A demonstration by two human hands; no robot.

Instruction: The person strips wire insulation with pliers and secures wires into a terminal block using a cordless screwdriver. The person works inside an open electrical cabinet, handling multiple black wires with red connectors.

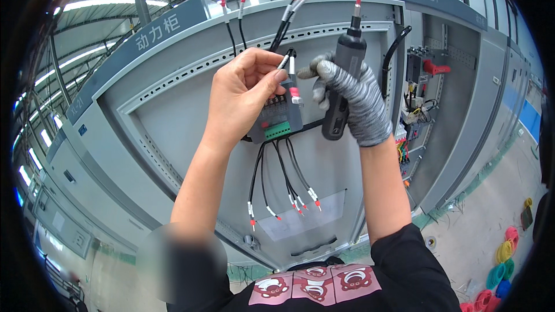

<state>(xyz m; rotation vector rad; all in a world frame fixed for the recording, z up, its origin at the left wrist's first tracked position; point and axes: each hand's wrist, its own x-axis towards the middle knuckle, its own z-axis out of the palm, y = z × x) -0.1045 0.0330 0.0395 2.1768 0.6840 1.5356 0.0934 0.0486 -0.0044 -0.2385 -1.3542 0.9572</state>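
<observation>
My left hand (250, 89), bare, is closed in a pinch on a black wire (285, 59) with a white sleeve near its end. Right beside those fingers hangs another wire end (293, 88) with a white sleeve and a red tip. My right hand (357, 98), in a grey striped glove, grips a dark grey cordless screwdriver (347, 63) upright, its bit pointing up. Its thumb and forefinger reach toward the wires. Behind my left hand sits a grey device with a green terminal block (277, 131), partly hidden by that hand.
Several black wires with red ferrules (287, 182) hang below the device; more stick up above the panel (295, 6). An open grey cabinet at right holds a red switch handle (435, 67). Coloured wire coils (504, 251) lie on the floor at lower right.
</observation>
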